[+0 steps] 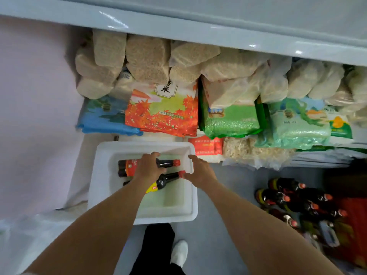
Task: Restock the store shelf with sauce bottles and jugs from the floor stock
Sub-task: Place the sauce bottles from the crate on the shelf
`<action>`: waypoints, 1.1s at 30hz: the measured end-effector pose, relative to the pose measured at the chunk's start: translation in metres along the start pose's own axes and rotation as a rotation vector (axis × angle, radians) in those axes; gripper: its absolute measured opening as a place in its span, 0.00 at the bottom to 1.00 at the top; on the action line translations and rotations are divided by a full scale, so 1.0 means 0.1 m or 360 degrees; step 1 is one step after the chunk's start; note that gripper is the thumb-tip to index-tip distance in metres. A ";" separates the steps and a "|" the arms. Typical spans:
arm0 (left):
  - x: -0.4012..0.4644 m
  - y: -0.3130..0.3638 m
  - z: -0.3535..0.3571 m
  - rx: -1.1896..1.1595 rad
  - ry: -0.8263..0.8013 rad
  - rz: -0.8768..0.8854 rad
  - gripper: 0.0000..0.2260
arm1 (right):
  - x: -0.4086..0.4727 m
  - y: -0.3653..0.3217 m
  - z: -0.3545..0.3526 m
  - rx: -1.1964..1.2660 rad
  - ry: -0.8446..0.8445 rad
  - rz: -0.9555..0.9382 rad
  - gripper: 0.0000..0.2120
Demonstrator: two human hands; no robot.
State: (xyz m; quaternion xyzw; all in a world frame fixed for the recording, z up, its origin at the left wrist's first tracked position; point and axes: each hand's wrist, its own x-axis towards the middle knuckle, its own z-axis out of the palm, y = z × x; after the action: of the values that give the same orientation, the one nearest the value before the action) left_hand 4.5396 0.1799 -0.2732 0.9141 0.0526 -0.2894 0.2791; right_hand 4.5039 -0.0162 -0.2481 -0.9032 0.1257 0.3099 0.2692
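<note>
Sauce bottles [166,176] lie under left hand [149,167] gripping one; right hand [200,171] open beside caps.

White foam box [103,175] sits on the grey floor, near the rice bags. Two dark sauce bottles lie inside, red caps pointing right. Left hand [149,167] rests over the far bottle [127,167], fingers curled on its orange label. Near bottle [168,179], yellow label, lies tilted; right hand [200,171] has thumb & fingers spread, touching its red cap [181,173]. Rice bags [162,112] stacked far side under the shelf edge [198,34]. More red-capped bottles [288,199] clustered on the floor, right. White shoe [179,253] near bottom centre.
</note>
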 end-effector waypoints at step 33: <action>0.50 -0.78 1.62 0.0832 -0.0438 0.0161 0.25 | 0.28 0.52 0.86 -0.0030 -0.0210 0.0013 0.32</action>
State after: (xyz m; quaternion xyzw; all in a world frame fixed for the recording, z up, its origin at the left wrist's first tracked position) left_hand 4.4798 0.1551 -0.4479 0.9086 -0.1076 -0.4000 0.0530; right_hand 4.4630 -0.0126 -0.3439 -0.8828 0.1086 0.3710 0.2670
